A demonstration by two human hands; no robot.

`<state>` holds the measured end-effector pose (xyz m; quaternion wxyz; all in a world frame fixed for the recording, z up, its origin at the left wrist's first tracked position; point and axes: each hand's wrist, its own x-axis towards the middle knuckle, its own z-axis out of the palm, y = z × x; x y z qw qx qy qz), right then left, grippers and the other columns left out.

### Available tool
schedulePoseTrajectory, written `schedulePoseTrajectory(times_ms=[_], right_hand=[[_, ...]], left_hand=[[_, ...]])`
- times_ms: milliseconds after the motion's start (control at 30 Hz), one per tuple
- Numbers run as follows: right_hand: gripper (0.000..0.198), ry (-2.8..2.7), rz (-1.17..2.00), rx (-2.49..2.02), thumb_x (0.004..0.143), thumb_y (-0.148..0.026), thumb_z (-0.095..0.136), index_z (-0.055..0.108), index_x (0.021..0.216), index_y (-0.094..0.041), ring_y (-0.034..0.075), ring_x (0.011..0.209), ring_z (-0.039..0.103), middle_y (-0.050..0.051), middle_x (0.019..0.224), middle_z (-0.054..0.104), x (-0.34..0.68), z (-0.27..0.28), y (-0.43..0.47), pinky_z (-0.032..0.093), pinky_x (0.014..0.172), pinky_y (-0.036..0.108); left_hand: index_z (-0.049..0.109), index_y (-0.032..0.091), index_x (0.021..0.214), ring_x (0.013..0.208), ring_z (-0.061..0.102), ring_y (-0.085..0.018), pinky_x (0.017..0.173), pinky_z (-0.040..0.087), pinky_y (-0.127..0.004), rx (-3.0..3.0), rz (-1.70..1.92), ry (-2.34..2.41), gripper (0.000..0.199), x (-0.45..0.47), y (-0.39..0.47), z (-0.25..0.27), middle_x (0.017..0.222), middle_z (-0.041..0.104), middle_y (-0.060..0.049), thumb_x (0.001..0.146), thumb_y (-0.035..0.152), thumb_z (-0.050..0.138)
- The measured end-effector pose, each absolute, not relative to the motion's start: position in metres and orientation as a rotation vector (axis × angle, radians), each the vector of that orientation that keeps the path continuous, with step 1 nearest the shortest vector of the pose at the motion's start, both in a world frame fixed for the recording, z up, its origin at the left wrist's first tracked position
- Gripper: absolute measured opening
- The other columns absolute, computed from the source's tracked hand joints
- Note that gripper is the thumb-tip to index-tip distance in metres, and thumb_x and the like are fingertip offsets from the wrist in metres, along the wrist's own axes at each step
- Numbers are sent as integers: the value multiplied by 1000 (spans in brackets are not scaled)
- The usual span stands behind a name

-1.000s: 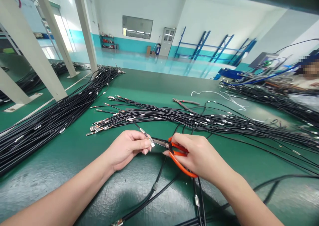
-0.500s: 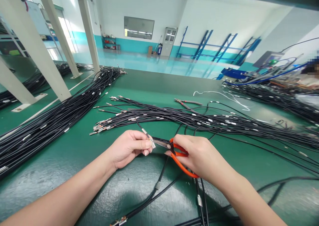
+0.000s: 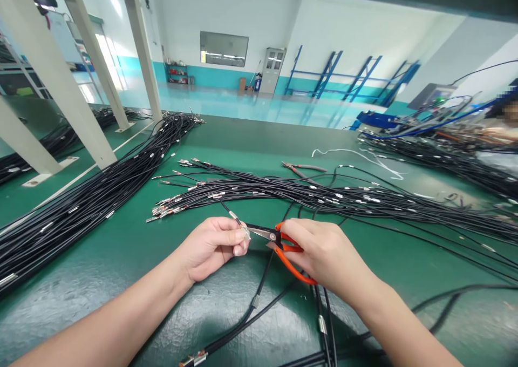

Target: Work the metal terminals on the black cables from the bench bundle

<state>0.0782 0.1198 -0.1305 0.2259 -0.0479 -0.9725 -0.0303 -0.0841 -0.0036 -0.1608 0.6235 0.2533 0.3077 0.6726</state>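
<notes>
Between thumb and fingers, my left hand (image 3: 220,243) pinches the metal terminal end of a black cable (image 3: 231,212). A pale band shows on that cable just above the fingertips. My right hand (image 3: 324,245) is wrapped round the orange handles of a pair of scissors (image 3: 292,267). The scissor blades point left and their tips reach the terminal at my left fingertips; whether they touch it I cannot tell. Behind both hands lies a bundle of black cables (image 3: 259,186) with metal terminals at its left end.
A thick cable bundle (image 3: 121,178) runs along the left, beside white posts (image 3: 140,48). Pliers (image 3: 305,168) lie behind the middle bundle. Loose cables (image 3: 246,321) cross the green table (image 3: 162,307) in front. At the far right are more cables (image 3: 441,162) and part of another person (image 3: 504,124).
Both hands stay almost in place. The scissors have shifted very slightly left, and the terminal at my left fingertips has turned a little. The whole view has moved slightly.
</notes>
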Motion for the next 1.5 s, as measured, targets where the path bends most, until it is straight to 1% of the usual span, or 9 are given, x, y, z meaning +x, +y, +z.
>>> schedulePoseTrajectory(times_ms=[167, 333, 467, 733, 900, 967, 1100, 1267, 1500], right_hand=[[34, -2502, 533, -345, 74, -36, 62, 36, 60, -20, 8, 45, 31, -6, 50, 36, 71, -133, 113, 28, 43, 20], [26, -2155, 1302, -628, 72, -35, 63, 41, 69, -20, 11, 54, 51, -1, 63, 55, 64, -128, 99, 43, 51, 23], [29, -1973, 1586, -671, 68, -36, 66, 43, 70, -19, 13, 60, 58, 1, 68, 61, 60, -125, 91, 48, 60, 26], [30, -1861, 1725, -729, 64, -31, 70, 44, 69, -18, 10, 57, 55, -3, 65, 58, 58, -128, 86, 46, 58, 22], [24, -1799, 1802, -755, 67, -28, 66, 44, 73, -18, 9, 52, 52, -3, 62, 56, 61, -127, 93, 45, 53, 21], [22, -1789, 1799, -755, 69, -27, 64, 44, 73, -18, 9, 52, 52, -3, 61, 55, 62, -125, 96, 44, 52, 21], [22, -1851, 1800, -712, 68, -25, 63, 43, 71, -19, 8, 48, 49, -5, 55, 53, 65, -121, 96, 41, 49, 20], [20, -1918, 1849, -645, 68, -21, 63, 43, 72, -18, 8, 49, 49, -5, 58, 53, 66, -122, 97, 39, 45, 18], [15, -1893, 1886, -603, 70, -17, 58, 43, 72, -18, 7, 46, 47, -7, 54, 50, 65, -128, 101, 38, 44, 18]], left_hand=[[63, 10, 61, 53, 45, -5, 56, 35, -19, 515, 1646, 745, 12, -90, -1, -160, 57, 54, 0, 65, 16, 72], [66, 10, 64, 56, 48, -7, 57, 38, -20, 511, 1673, 929, 12, -82, 1, -161, 63, 59, -3, 63, 19, 74], [66, 10, 61, 54, 48, -7, 55, 38, -20, 473, 1670, 988, 13, -72, 1, -162, 62, 60, -4, 62, 20, 74], [65, 12, 60, 55, 48, -8, 56, 38, -20, 554, 1633, 1065, 11, -62, 0, -160, 60, 60, -2, 66, 20, 70], [68, 16, 60, 50, 47, -12, 51, 36, -24, 1021, 1530, 1591, 11, -66, -6, -142, 57, 60, -3, 68, 22, 67], [72, 19, 67, 59, 52, -16, 59, 39, -27, 1286, 1648, 1827, 4, -69, -8, -136, 65, 64, -4, 66, 19, 68], [71, 25, 93, 87, 55, -22, 81, 39, -31, 1686, 1723, 1847, 29, -71, -9, -136, 89, 66, -6, 65, 17, 70], [73, 24, 86, 74, 59, -19, 69, 43, -27, 1687, 1586, 1780, 20, -64, -8, -146, 79, 67, -6, 76, 16, 58], [74, 23, 75, 69, 62, -19, 66, 45, -26, 1597, 1613, 1804, 14, -59, -6, -144, 74, 69, -5, 72, 15, 63]])
